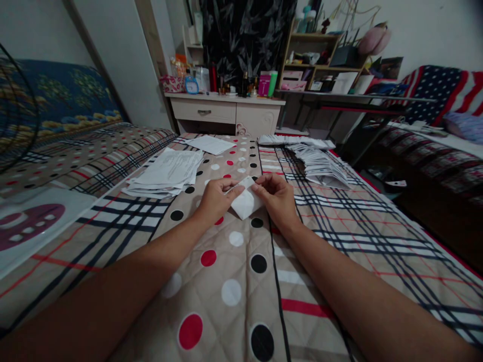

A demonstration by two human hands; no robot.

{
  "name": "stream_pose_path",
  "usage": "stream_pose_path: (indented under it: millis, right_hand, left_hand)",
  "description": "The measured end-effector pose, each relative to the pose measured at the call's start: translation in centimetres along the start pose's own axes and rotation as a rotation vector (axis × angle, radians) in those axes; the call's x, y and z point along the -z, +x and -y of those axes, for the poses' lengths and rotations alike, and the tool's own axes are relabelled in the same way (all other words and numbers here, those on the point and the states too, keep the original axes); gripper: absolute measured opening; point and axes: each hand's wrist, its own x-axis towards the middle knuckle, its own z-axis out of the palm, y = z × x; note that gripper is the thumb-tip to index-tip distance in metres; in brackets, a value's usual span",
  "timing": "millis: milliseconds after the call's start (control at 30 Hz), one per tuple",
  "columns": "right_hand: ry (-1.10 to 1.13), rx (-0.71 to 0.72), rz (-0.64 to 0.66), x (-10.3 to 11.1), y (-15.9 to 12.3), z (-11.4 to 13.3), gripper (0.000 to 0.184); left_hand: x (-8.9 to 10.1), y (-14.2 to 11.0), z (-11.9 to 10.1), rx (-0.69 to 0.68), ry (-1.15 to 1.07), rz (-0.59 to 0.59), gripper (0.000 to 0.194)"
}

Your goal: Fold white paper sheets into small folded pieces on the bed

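A small folded white paper [245,202] is held between my two hands, just above the dotted bedspread [247,281]. My left hand [217,198] pinches its left side, thumb on top. On the other side, my right hand [277,196] grips the upper right edge with thumb and fingertips. The lower end of the paper comes to a point facing me. To the left lies a loose stack of printed sheets [166,171], with more sheets [210,144] behind it. Right of my hands sits a row of folded papers [320,166], overlapping one another.
A white plastic bag [41,216] with a purple print lies at the left. Behind the bed stands a white dresser [222,108] with bottles and a blue clock [191,84]. A long white bundle [294,141] rests at the bed's far end. A narrow table [354,96] stands at the right.
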Motion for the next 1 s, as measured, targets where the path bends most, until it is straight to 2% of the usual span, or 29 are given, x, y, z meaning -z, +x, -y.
stream_pose_path:
  millis: [167, 333, 500, 633, 733, 867, 1000]
  right_hand:
    - [-0.035, 0.013, -0.034, 0.18, 0.12, -0.15, 0.015]
    - [-0.069, -0.020, -0.036, 0.21, 0.01, 0.03, 0.012]
    - [-0.103, 0.005, -0.015, 0.32, 0.04, -0.08, 0.011]
    - [-0.103, 0.035, 0.017, 0.28, 0.05, -0.16, 0.011]
    - [-0.063, 0.004, 0.053, 0.00, -0.08, -0.09, 0.014]
    - [0.019, -0.063, 0.052, -0.25, -0.21, -0.02, 0.024]
    - [0.022, -0.188, 0.136, -0.21, -0.22, -0.01, 0.026]
  left_hand:
    - [-0.30, 0.01, 0.25, -0.048, -0.071, 0.025, 0.038]
    - [-0.32, -0.21, -0.06, -0.067, -0.003, 0.047, 0.032]
    - [-0.28, -0.34, -0.36, -0.084, 0.074, 0.051, 0.026]
    - [-0.37, -0.46, -0.50, -0.083, 0.105, 0.150, 0.022]
    - [-0.38, -0.40, -0.47, -0.047, 0.106, 0.206, 0.024]
    - [-0.20, -0.08, -0.28, -0.007, 0.065, 0.090, 0.027]
    - [0.00, 0.07, -0.10, 0.011, 0.078, 0.015, 0.030]
